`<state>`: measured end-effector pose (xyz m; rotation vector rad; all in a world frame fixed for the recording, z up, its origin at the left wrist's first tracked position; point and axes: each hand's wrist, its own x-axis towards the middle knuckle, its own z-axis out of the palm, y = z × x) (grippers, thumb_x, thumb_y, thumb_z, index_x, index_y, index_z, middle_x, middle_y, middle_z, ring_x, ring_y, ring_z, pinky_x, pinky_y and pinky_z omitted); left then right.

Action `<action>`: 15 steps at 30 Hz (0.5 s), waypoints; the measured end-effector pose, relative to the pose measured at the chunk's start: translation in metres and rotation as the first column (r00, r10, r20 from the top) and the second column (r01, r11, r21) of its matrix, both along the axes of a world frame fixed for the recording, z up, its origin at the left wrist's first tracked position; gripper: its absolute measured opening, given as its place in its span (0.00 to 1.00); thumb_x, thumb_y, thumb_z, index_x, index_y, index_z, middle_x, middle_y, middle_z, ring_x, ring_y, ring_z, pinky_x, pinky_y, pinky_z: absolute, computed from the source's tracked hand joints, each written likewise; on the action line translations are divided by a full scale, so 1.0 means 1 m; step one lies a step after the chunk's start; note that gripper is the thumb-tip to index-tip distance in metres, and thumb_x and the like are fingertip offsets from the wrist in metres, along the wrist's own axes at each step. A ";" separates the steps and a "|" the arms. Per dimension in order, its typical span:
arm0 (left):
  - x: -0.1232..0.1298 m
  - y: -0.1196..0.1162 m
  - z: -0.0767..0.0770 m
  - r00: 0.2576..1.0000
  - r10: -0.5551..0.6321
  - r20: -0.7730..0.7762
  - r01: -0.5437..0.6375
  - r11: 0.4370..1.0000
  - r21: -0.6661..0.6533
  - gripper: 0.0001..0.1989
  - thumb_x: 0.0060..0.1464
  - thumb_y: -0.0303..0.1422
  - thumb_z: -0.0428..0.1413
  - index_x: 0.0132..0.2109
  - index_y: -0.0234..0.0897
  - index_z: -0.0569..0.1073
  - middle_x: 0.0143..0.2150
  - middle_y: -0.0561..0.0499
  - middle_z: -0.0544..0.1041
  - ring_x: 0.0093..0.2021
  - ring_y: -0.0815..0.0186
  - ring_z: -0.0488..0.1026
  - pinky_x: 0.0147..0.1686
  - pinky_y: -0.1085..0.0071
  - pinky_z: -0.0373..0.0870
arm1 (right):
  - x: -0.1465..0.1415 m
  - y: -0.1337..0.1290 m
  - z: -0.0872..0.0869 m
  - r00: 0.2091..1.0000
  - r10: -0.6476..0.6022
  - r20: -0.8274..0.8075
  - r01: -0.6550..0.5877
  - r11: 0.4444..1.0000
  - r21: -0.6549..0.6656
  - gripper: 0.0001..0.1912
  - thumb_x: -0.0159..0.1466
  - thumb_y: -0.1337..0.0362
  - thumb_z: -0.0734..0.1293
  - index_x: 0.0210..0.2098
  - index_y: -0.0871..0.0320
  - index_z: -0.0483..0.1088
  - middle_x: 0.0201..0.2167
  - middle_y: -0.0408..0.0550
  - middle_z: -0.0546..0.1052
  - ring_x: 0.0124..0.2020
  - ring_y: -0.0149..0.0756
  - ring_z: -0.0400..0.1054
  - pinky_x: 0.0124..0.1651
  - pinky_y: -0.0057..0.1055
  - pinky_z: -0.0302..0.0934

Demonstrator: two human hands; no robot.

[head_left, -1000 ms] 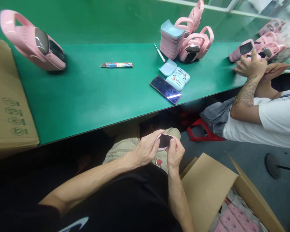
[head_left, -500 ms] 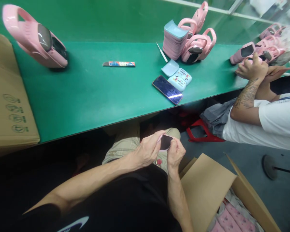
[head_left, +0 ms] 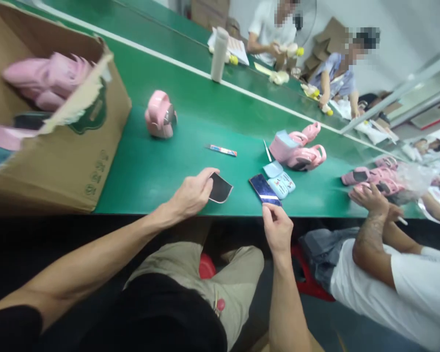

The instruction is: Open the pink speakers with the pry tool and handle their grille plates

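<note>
My left hand (head_left: 195, 194) pinches a dark, curved panel (head_left: 220, 188) with a thin pink edge by its left side, over the front of the green table. My right hand (head_left: 278, 226) is closed, thumb against fingers, at the near end of a smartphone (head_left: 264, 189) lying on the table. Whether it grips the phone or something thin is hidden. Light blue cases with cartoon print (head_left: 281, 186) and a light blue curved panel (head_left: 273, 169) lie beyond the phone. A utility knife (head_left: 223, 150) rests further left, and a thin white tool (head_left: 267, 151) lies behind the panel.
An open cardboard box (head_left: 106, 142) with pink parts stands at left. A pink handled device (head_left: 160, 115) is beside it. Right of centre stand stacked panels (head_left: 281, 146) and more pink devices (head_left: 306, 157). A co-worker's arm (head_left: 370, 239) is at right; other people work across the table.
My hands have parted and risen from my lap to the table edge. My left hand keeps the dark panel; my right has let go of it and come to the phone. The view has tilted up.
</note>
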<state>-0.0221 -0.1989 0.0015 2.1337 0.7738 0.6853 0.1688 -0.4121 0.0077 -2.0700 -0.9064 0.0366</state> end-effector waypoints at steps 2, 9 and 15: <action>-0.003 0.031 0.007 0.998 0.041 -0.057 -0.040 0.999 0.026 0.20 0.71 0.35 0.45 0.58 0.38 0.77 0.34 0.50 0.81 0.29 0.62 0.76 0.34 0.69 0.70 | 0.034 0.048 0.013 0.990 0.051 0.133 -0.022 0.977 -0.213 0.17 0.72 0.56 0.65 0.45 0.57 0.84 0.45 0.53 0.87 0.45 0.43 0.80 0.55 0.38 0.71; -0.022 0.090 -0.004 0.988 0.002 -0.156 -0.010 0.999 -0.048 0.19 0.67 0.33 0.47 0.55 0.40 0.80 0.37 0.50 0.83 0.33 0.62 0.78 0.35 0.69 0.70 | 0.115 0.195 0.023 0.957 -0.025 0.290 0.190 0.809 -0.556 0.15 0.68 0.66 0.67 0.46 0.67 0.83 0.45 0.73 0.83 0.53 0.59 0.80 0.56 0.48 0.71; -0.049 0.096 -0.012 0.977 -0.114 -0.183 0.103 0.992 -0.072 0.20 0.69 0.35 0.46 0.58 0.43 0.79 0.39 0.50 0.83 0.35 0.61 0.79 0.36 0.69 0.70 | 0.133 0.222 0.003 0.939 -0.103 0.327 0.300 0.708 -0.640 0.19 0.65 0.73 0.66 0.53 0.69 0.79 0.52 0.78 0.79 0.60 0.66 0.76 0.58 0.57 0.69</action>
